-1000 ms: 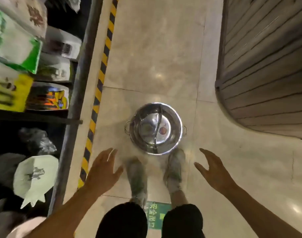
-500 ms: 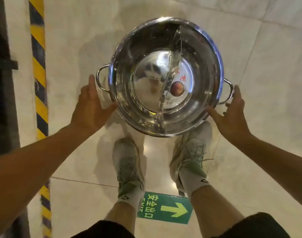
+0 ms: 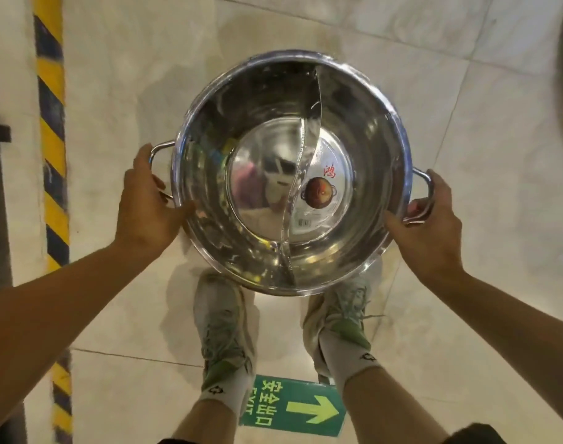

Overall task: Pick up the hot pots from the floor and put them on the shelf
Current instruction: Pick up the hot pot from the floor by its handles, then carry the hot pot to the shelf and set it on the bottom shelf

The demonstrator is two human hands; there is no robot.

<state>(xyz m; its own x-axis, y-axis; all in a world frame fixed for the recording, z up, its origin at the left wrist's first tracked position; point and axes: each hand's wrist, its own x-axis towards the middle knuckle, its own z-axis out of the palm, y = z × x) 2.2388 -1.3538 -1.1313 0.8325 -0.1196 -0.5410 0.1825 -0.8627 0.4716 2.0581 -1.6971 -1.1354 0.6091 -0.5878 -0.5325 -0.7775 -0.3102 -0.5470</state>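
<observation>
Hands clamped on both loop handles: left hand (image 3: 145,206), right hand (image 3: 429,229), divided hot pot (image 3: 293,174) carried level above sneakers (image 3: 224,328). Bare tile (image 3: 465,91) ahead and right; hazard stripe (image 3: 51,149) left. Nearer the camera than half a second ago, fingers now curled round handles.

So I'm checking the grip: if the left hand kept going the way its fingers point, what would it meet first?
Probably nothing new: the left hand already wraps the hot pot's left handle, the pot wall just beyond it.
</observation>
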